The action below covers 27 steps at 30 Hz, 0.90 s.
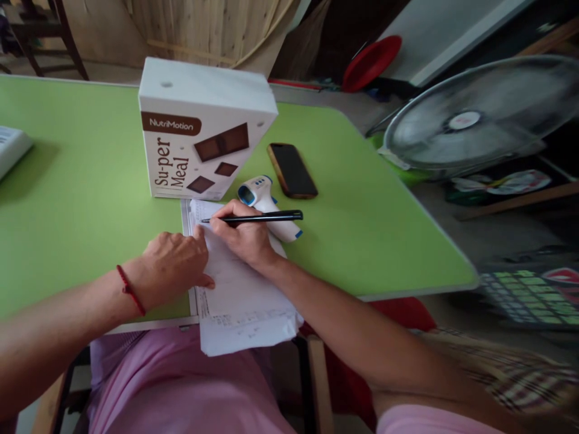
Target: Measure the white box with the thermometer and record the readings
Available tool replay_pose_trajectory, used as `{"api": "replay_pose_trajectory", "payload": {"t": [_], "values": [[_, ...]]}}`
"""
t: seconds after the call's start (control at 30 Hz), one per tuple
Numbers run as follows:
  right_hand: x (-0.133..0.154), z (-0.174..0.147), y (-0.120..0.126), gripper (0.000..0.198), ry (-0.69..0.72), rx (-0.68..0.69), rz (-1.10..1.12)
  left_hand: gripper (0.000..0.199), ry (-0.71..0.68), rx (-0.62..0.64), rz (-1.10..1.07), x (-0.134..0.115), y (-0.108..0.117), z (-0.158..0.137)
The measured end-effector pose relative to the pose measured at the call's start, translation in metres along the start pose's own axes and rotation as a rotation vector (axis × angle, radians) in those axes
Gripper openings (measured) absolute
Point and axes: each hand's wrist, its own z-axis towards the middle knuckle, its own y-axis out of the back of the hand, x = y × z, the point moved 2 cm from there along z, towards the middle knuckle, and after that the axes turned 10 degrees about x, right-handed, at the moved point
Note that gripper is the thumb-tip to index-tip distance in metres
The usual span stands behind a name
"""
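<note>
A black pen (266,217) is pinched in my right hand (246,235), its tip on the upper left part of the sheets of paper (239,283). Handwriting shows near the lower edge of the sheets, which overhang the table's front edge. My left hand (176,262) holds nothing; thumb and index finger are spread against the left side of the paper, the other fingers curled. Just beyond my right hand lies a white and blue infrared thermometer (257,191), partly covered by that hand. A white Super Meal box (172,163) stands upright behind the paper.
A phone (294,172) lies on the green table (371,223), right of the box. At the far left is part of a white device (11,147). Beyond the right edge stand a fan (465,120) and a red plastic item (371,63). My lap is below the front edge.
</note>
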Motion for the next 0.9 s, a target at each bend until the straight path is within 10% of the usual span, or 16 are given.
{"api": "replay_pose_trajectory", "payload": {"t": [0.9], "values": [[-0.0021,0.0008,-0.003,0.011,0.021,0.029,-0.007,0.082,0.015,0.021,-0.008,-0.0006,0.0034,-0.0018]]}}
